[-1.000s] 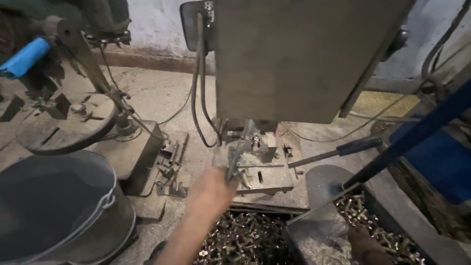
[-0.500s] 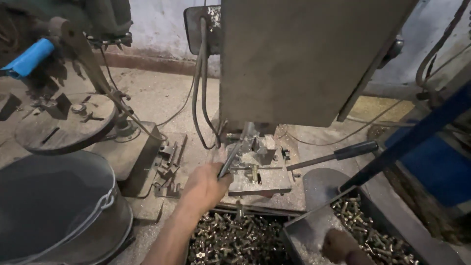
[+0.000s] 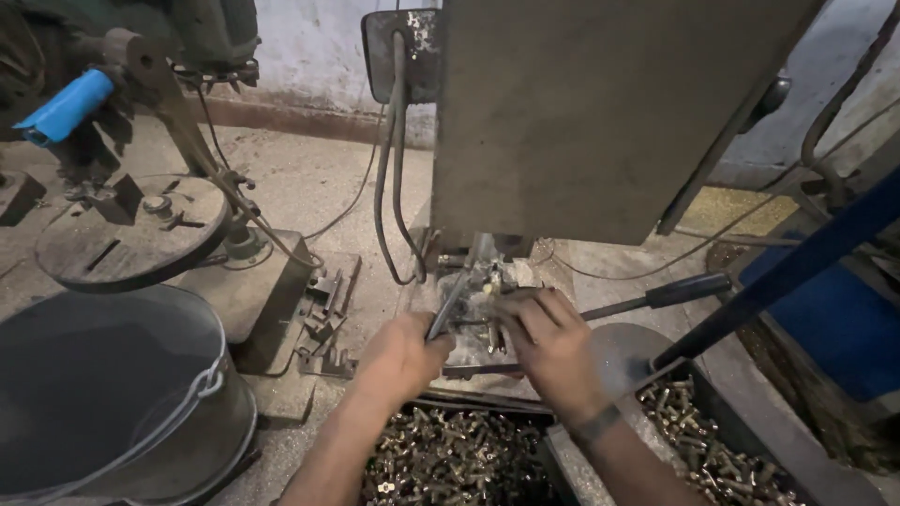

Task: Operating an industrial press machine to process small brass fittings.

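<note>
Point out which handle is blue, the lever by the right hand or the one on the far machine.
The far machine's handle, upper left; the lever grip is black.

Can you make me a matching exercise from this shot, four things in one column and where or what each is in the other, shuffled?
1. left hand
2. right hand
3. grey bucket
4. blue handle

A. top left, on the other machine
B. fingers on the small parts at the machine bed
C. grips a thin metal rod
D. bottom left, on the floor

Pairs: 1-C, 2-B, 3-D, 4-A
</note>
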